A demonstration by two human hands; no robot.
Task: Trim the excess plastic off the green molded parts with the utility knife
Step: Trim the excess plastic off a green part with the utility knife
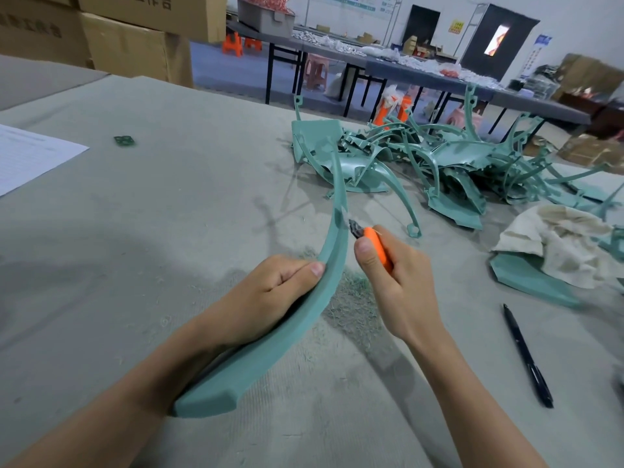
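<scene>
Well beyond the fingers, a heap of green parts lay, trimmed or not I could not tell. The left hand gripped one curved part. The right hand clenched the utility knife, its blade on the part's edge past the thumb. Shavings beneath the knuckles suggested trimming was underway. A far-off grey bin held orange pieces.

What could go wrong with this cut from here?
1. The utility knife in the right hand meets the edge of the curved green part just beyond the thumb of the left hand; a slip toward the body might reach it.
2. That hand grips the part only mid-length, so it may flex and make the blade skip.
</scene>
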